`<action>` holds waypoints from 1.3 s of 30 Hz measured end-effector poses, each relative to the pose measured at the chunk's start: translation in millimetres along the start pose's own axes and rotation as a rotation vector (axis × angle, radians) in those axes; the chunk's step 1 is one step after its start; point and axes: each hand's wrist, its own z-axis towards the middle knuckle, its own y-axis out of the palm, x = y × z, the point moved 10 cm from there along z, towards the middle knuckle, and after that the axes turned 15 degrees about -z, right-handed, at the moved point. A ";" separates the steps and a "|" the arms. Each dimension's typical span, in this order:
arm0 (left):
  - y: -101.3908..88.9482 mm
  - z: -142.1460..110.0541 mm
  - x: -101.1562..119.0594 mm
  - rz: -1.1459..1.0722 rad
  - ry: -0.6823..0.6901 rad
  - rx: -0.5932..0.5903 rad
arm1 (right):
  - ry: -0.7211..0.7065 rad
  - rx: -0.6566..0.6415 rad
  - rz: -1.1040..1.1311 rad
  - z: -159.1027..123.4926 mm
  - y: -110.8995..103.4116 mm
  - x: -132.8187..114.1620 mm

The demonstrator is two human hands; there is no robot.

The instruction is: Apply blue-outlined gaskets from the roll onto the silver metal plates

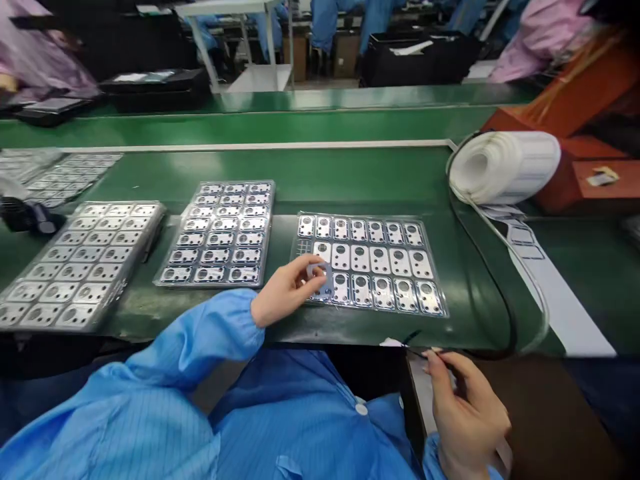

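My left hand (283,290) pinches a small flat plate (327,283) with a round hole, over the left end of a clear plastic tray (436,267). Rows of silver plates with dark holes fill most of this tray; one pocket at its left shows bare. Lower right, at the table's front edge, my right hand (465,407) is closed, thumb against forefinger, on a thin dark piece (414,347) whose kind I cannot make out. A white scrap (391,342) lies beside that piece. My right palm is partly hidden by the fingers.
Two stacks of filled trays, a middle one (220,220) and a left one (83,267), stand on the green table (350,180). At the right are a white label roll (505,167), its strip (555,293), looping cables (493,267) and an orange-red machine (600,180). Other people sit beyond.
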 end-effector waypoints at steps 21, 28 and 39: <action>154.2 -27.2 -48.7 -0.562 -0.383 -0.338 | 0.469 -0.300 0.112 -30.6 34.1 16.7; 154.8 -27.5 -47.7 -0.536 -0.391 -0.362 | 0.368 -0.311 0.043 -22.6 32.2 5.9; 158.2 -27.7 -48.1 -0.598 -0.383 -0.365 | 0.271 -0.302 -0.073 -11.9 25.9 -8.2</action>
